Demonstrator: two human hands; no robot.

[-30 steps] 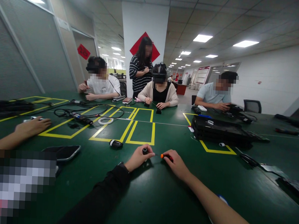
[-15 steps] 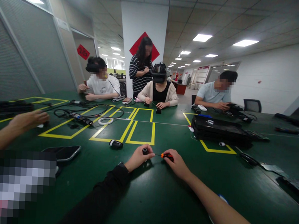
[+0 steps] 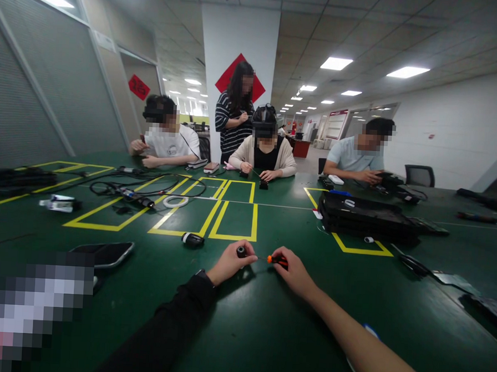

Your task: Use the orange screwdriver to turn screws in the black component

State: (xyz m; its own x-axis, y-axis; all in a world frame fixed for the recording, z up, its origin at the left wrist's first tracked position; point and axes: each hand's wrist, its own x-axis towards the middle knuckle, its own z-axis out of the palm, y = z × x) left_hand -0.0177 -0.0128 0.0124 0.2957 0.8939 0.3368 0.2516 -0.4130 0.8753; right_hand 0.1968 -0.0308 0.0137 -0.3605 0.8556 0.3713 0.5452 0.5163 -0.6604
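Near the middle of the green table, my left hand pinches a small black cylindrical part with a round end. My right hand is closed around an orange and black screwdriver. Its thin shaft points left toward the fingertips of my left hand; whether the tip touches the black part cannot be made out. Just beyond my left hand, a black and white rounded object lies on the table.
Black trays are stacked at the right. Cables and a white ring lie at the back left, with a phone nearer. People sit and stand across the table. Yellow tape marks rectangles.
Another person's hand at the left has left the view, uncovering a small white and dark item. My hands have hardly moved.
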